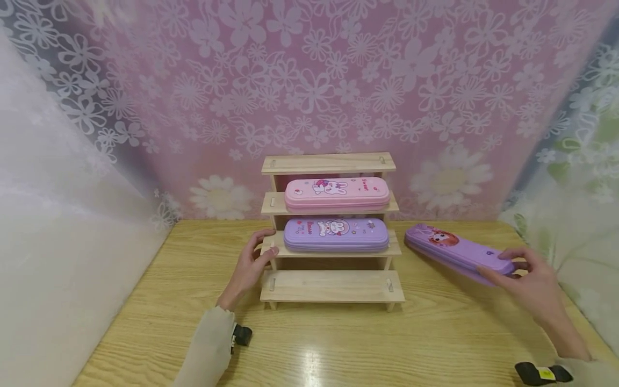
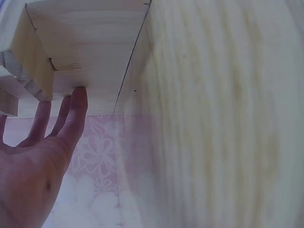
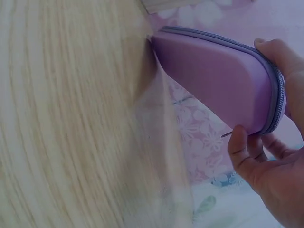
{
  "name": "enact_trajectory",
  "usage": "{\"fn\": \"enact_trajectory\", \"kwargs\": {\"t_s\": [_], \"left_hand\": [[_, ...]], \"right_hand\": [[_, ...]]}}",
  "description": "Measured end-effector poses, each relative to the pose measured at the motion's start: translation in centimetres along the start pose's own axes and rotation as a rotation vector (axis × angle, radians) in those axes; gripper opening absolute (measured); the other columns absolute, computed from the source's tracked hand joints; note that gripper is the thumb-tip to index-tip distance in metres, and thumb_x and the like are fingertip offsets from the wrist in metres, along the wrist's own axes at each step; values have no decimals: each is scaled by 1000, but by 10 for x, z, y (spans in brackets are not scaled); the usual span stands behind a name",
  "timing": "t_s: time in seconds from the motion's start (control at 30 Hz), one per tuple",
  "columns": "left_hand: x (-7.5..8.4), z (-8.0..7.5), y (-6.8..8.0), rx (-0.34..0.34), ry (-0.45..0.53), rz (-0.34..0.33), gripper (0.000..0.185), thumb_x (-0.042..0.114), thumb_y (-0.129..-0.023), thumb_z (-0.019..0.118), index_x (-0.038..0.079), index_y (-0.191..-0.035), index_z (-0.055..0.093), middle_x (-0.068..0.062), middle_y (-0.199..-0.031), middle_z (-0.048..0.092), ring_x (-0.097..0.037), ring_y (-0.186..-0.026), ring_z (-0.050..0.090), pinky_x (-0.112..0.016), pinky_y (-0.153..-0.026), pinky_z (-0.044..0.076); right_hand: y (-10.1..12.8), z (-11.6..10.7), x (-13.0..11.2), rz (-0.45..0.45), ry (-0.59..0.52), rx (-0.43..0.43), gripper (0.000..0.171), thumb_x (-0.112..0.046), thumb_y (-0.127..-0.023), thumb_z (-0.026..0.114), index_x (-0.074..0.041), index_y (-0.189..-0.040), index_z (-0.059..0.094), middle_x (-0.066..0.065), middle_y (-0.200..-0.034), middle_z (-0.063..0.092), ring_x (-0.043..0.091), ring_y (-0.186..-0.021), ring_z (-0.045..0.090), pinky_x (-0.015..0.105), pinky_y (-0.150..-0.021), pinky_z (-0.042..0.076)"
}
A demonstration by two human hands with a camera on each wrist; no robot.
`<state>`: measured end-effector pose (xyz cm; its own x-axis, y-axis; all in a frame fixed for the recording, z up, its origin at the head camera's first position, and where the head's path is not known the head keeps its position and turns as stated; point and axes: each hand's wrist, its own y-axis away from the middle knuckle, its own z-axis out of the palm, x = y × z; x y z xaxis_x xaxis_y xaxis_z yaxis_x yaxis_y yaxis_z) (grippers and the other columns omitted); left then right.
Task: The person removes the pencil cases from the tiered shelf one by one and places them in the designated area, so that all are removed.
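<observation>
The right hand point(image 1: 529, 282) pinches the near end of a long, smooth purple pencil case point(image 1: 456, 252), thumb and fingers clamped around its zipped edge, its far end resting on the grainy wooden table point(image 1: 338, 344) just right of the stepped pale-wood rack point(image 1: 332, 287). The left hand point(image 1: 251, 266) lies with fingers relaxed and straight against the rack's left side. A rounded lilac case point(image 1: 336, 235) and a pink case point(image 1: 337, 193) sit on the rack's middle steps, before a flowered pink curtain point(image 1: 314, 80).
</observation>
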<state>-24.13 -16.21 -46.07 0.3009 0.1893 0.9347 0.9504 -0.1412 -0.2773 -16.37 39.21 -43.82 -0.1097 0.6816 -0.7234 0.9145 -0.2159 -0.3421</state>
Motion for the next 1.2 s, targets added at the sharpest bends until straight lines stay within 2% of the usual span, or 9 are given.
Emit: {"fn": "enact_trajectory", "kwargs": {"t_s": [0.17, 0.3, 0.4, 0.5, 0.6, 0.73, 0.9, 1.13, 1.2], "left_hand": [[2, 0, 0, -5, 11, -19, 40, 21, -93, 61, 23, -131, 50, -9, -125, 52, -26, -98, 58, -31, -77, 54], [17, -1, 3, -26, 18, -16, 43, 18, -93, 60, 14, -134, 48, -14, -127, 51, -27, -99, 58, -32, -78, 54], [27, -1, 6, -38, 11, -13, 44, 16, -93, 59, 9, -135, 46, -16, -129, 50, -26, -99, 57, -32, -78, 54], [27, -1, 6, -41, 9, -18, 44, 16, -94, 59, 9, -135, 46, -16, -129, 50, -25, -98, 58, -31, -78, 54], [18, -1, 4, -32, 12, -23, 43, 18, -94, 59, 14, -135, 47, -13, -128, 51, -25, -97, 58, -31, -77, 54], [5, -1, 1, -11, -2, -20, 41, 22, -93, 60, 22, -132, 49, -9, -127, 52, -25, -97, 59, -32, -76, 54], [1, 0, 0, -12, -15, 8, 40, 24, -94, 59, 24, -132, 49, -9, -128, 52, -26, -97, 59, -32, -79, 54], [29, -1, 6, -42, 5, -19, 43, 16, -94, 58, 10, -135, 47, -18, -129, 50, -25, -96, 59, -32, -79, 53], [32, -1, 7, -43, -6, -24, 44, 16, -94, 58, 9, -135, 46, -19, -128, 50, -24, -96, 59, -32, -80, 53]], "right_hand": [[-4, 16, -3, -28, 130, -67, 48, -32, -73, 82, -10, -106, 56, 8, -106, 48, -3, -73, 45, 18, -54, 38], [-5, 29, -5, -46, 201, -134, 53, -39, -70, 82, -11, -106, 56, 17, -104, 49, 8, -77, 48, 19, -57, 36], [-3, 37, -6, -69, 205, -167, 54, -38, -70, 83, -9, -106, 56, 16, -99, 50, 14, -76, 51, 19, -58, 38], [0, 43, -8, -74, 192, -208, 54, -36, -70, 83, -8, -106, 55, 14, -95, 50, 9, -70, 53, 19, -56, 40], [4, 48, -13, -50, 185, -256, 56, -38, -70, 83, -9, -107, 53, 13, -94, 51, 4, -66, 53, 21, -54, 42], [9, 54, -19, 6, 161, -325, 60, -42, -71, 81, -9, -110, 50, 14, -95, 54, 6, -64, 54, 24, -52, 46], [12, 60, -23, 33, 139, -384, 62, -43, -72, 80, -8, -112, 47, 14, -95, 55, 7, -63, 55, 26, -50, 50], [13, 61, -27, 5, 161, -392, 59, -44, -74, 78, -9, -111, 49, 12, -92, 57, 10, -65, 57, 25, -52, 47], [13, 60, -27, -7, 188, -385, 56, -46, -75, 77, -11, -110, 51, 12, -92, 59, 13, -68, 59, 24, -56, 45]]}}
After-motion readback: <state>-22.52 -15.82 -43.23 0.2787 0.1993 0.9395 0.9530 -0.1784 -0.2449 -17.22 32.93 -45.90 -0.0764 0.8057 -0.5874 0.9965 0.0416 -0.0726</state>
